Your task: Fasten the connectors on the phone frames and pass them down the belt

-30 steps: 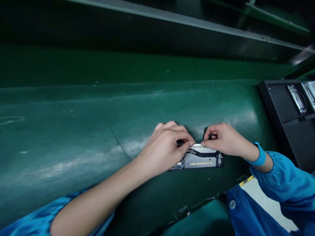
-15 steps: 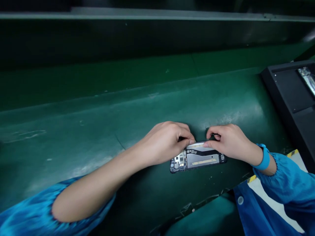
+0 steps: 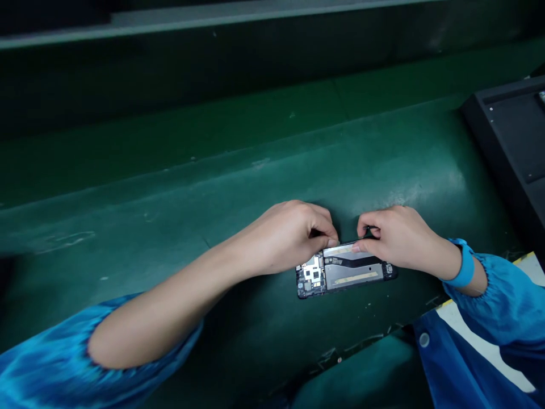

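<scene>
An opened smartphone (image 3: 351, 272) lies on the green work surface, its circuit board (image 3: 313, 274) at the left and a black flex cable (image 3: 353, 262) across its grey middle. My left hand (image 3: 298, 236) is closed in a pinch at the phone's far edge, left of the middle, and covers part of the board end. Farther right along that edge, my right hand (image 3: 394, 236) is also closed, thumb on the phone and fingers curled behind it. A thin dark piece shows inside the curl of the right fingers; its kind cannot be made out.
A black tray (image 3: 511, 136) with raised walls stands at the right. Behind the green surface (image 3: 170, 210) runs a dark ledge with a pale metal edge (image 3: 255, 14). Small bits of debris (image 3: 339, 360) lie along the near edge. A blue wristband (image 3: 462, 267) circles my right wrist.
The view has shifted and tilted slightly, so the tray sits farther right. Both hands keep nearly the same grip at the phone's far edge.
</scene>
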`<action>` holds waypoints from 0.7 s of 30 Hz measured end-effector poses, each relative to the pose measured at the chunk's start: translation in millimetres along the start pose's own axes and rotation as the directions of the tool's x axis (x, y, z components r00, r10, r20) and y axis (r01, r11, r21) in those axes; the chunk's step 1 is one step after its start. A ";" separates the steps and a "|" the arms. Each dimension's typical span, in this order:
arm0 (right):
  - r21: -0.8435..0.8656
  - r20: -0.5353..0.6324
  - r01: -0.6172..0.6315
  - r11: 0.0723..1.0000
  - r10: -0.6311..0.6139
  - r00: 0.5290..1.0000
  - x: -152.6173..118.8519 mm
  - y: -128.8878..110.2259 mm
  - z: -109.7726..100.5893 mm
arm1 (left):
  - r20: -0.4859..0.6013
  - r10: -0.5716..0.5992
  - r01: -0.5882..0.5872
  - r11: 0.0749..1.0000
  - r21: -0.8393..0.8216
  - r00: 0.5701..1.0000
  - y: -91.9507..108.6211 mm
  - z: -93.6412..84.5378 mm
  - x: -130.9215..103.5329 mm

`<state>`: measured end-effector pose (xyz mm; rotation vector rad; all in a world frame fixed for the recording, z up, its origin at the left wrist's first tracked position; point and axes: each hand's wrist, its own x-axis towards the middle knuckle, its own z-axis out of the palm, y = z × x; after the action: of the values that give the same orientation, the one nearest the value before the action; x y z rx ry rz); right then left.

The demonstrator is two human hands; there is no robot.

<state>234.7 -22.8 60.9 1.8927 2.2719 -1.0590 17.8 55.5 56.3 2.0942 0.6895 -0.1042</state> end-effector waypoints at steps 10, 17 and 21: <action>-0.007 0.008 -0.022 1.000 0.022 1.000 0.6 -2.4 0.3 | -0.043 0.059 -0.058 0.998 0.037 0.997 4.9 8.3 11.2; 0.059 -0.048 0.049 0.997 -0.046 0.998 -6.1 7.2 3.4 | -0.080 0.050 -0.046 0.998 0.053 0.996 6.3 13.0 9.7; 0.118 -0.150 0.147 0.982 -0.129 0.980 -14.6 16.1 7.6 | -0.088 0.017 -0.014 0.999 0.032 0.996 6.7 15.1 7.5</action>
<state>249.6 -38.4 53.1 1.9388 2.5035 -1.1477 30.3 43.9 49.9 2.1443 0.7285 -0.0135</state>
